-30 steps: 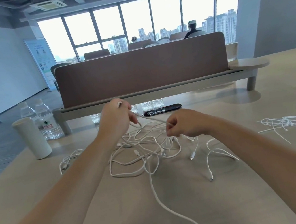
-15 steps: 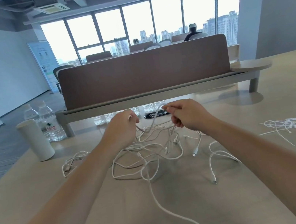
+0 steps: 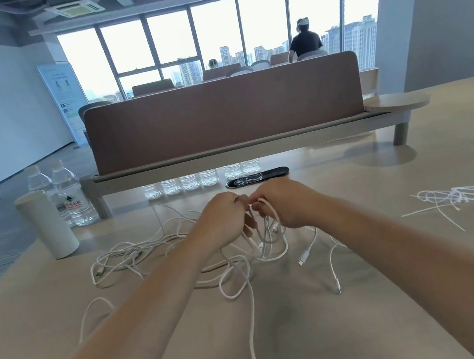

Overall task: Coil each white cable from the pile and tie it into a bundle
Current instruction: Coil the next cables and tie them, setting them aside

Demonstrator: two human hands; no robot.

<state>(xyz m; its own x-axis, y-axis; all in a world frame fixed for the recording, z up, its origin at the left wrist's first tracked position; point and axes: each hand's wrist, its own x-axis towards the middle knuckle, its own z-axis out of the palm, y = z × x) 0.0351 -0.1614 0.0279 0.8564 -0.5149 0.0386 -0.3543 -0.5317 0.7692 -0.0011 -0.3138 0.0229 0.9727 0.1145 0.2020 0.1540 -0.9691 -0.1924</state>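
— Where is the cable?
— The white cable (image 3: pixel 270 235) hangs in loops at the centre of the frame. It is lifted off the pile (image 3: pixel 154 253), which sprawls on the table (image 3: pixel 314 336) below and to the left.
— And the hands?
— The left hand (image 3: pixel 220 221) and the right hand (image 3: pixel 287 202) meet above it, knuckles nearly touching. The fingers of both are curled and pinch the strands.
— Anything else?
— A second tangle (image 3: pixel 460 201) lies at the right, well apart. A white cylinder (image 3: pixel 47 223) and water bottles (image 3: pixel 72 194) stand at the left.
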